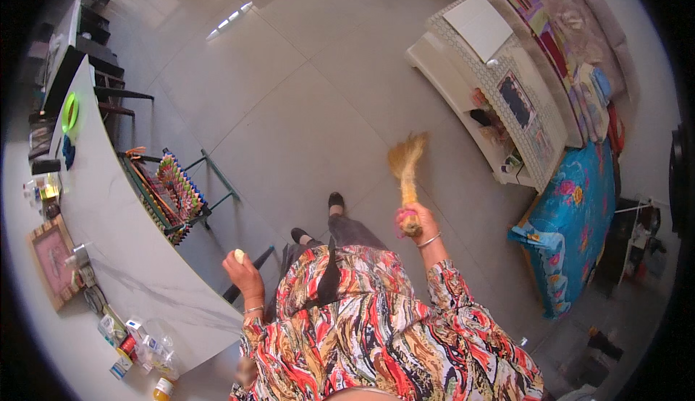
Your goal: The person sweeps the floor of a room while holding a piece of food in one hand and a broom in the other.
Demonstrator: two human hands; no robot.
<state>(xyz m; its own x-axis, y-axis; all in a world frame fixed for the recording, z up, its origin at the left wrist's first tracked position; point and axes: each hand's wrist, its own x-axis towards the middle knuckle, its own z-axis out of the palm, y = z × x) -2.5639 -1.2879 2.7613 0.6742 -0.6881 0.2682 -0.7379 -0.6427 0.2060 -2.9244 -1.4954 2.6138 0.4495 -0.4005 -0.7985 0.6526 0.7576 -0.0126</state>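
Observation:
My right hand (426, 225) is closed around the bound handle of a straw hand broom (407, 176). The broom's bristles spread away from me above the tiled floor, and something pink shows at its grip. Near the edge of the white table, my left hand (249, 279) is closed on a small pale cream piece (239, 255). What that piece is I cannot make out; it sticks out past my fingertips. My two hands are well apart, one on each side of my body.
On the left is the long white marbled table (123, 234) with a picture frame (54, 260), packets and a bottle (162, 389). A woven-seat chair (170, 192) stands beside it. To the right are a low white cabinet (449, 61) and a blue flowered cover (568, 205). Grey tiles (289, 111) lie ahead.

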